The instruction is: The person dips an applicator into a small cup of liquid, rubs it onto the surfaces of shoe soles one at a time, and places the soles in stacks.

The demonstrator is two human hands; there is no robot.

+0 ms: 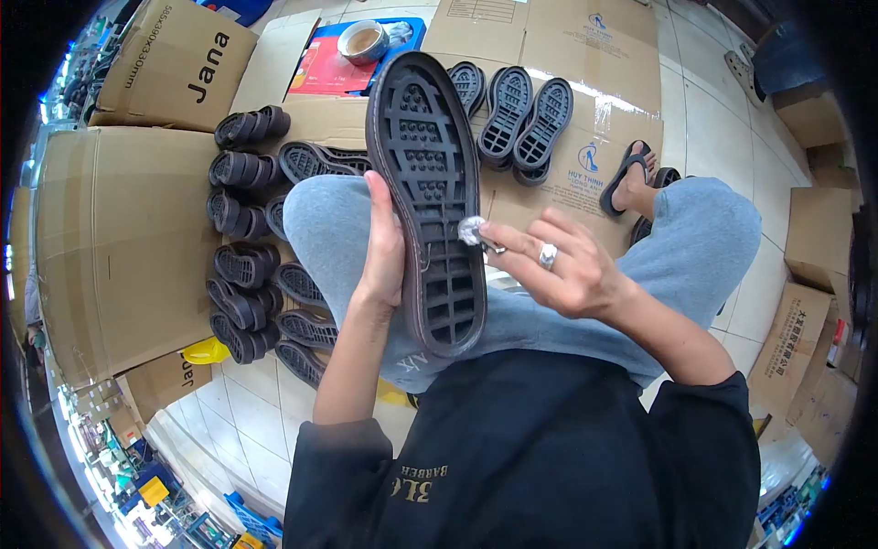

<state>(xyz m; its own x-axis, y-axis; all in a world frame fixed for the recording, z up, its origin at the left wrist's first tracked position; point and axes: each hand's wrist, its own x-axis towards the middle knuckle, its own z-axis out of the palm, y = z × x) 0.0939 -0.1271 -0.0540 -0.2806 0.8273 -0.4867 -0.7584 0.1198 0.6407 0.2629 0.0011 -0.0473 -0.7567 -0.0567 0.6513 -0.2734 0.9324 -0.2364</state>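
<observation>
A dark brown shoe sole (422, 206) stands upright above my lap, its gridded, hollow inner side facing me. My left hand (384, 245) grips its left edge, with the thumb along the rim and the other fingers hidden behind. From the right, my right hand (569, 270) pinches a small metal holder, perhaps a clamp, tipped with a white wad (472, 231). The wad meets the sole's right rim in this view; whether it presses on it I cannot tell. A ring sits on one finger of that hand.
Rows of dark soles (242, 265) lie left of my knees. More soles (544, 128) lie on flattened cardboard (594, 101) ahead. A bowl of brownish liquid (363, 42) stands on a blue-and-red surface (334, 64). Cartons (137, 247) line the left; others (814, 233) stand right.
</observation>
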